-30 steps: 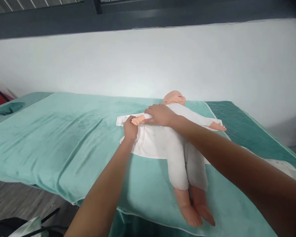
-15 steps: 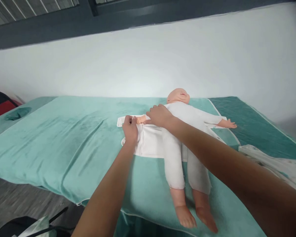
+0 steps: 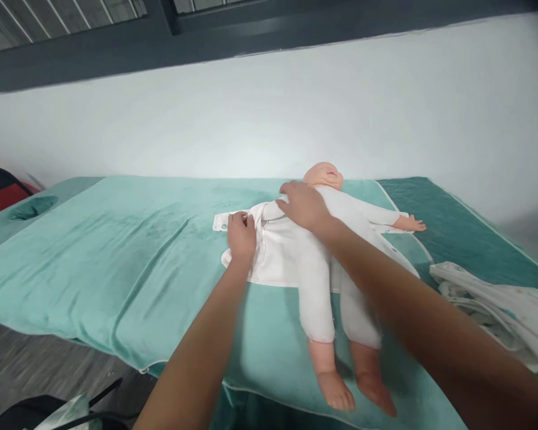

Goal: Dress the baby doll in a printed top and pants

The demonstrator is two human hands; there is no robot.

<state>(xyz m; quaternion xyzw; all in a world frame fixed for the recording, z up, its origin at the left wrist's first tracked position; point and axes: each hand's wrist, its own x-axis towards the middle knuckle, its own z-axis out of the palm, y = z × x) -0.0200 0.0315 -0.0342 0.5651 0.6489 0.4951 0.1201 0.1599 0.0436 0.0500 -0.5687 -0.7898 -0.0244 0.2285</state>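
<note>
A baby doll point(image 3: 317, 310) with a white cloth body lies on its back, bare feet toward me. Under it is spread a white baby shirt point(image 3: 275, 263), its sleeves out to both sides. My left hand point(image 3: 242, 236) is closed, pinching the shirt's left sleeve. The doll's hand on that side is out of sight, its forearm reaching into the bunched sleeve. Over the doll's upper arm and shoulder lies my right hand point(image 3: 305, 206), thumb apart from the fingers. The doll's other arm stretches right, its hand point(image 3: 410, 223) bare.
A light green sheet point(image 3: 116, 251) covers the bed, with darker green fabric point(image 3: 466, 239) at the right. Folded white printed cloth point(image 3: 497, 304) lies near the right edge. Behind the bed rises a white wall point(image 3: 251, 119). A dark bag-like item point(image 3: 40, 412) is low at left.
The doll's hand, visible before beside my left fingers, is now hidden by the sleeve. My right hand has moved right, from the doll's forearm up toward its shoulder.
</note>
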